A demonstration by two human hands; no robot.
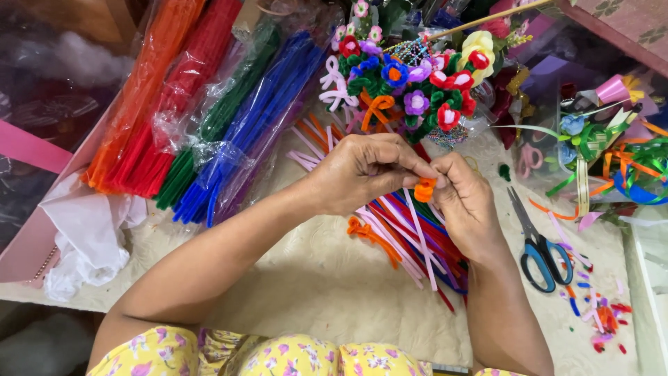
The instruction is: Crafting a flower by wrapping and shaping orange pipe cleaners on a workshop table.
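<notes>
My left hand [358, 170] and my right hand [465, 202] meet above the table, both pinching a small orange pipe-cleaner coil [424, 189] between the fingertips. A pale pink pipe cleaner [417, 233] hangs down from between the hands. Under them lies a loose pile of pipe cleaners [403, 240] in red, blue, pink and orange. Just beyond the hands stands a bunch of finished pipe-cleaner flowers [410, 80] in several colours.
Bagged bundles of orange [136, 97], red [181, 90], green [223, 111] and blue pipe cleaners [254, 122] lie to the left. Blue-handled scissors [539, 247] rest at right among cut scraps [598, 317]. Curled ribbons [612, 157] sit far right; white tissue [87, 233] at left.
</notes>
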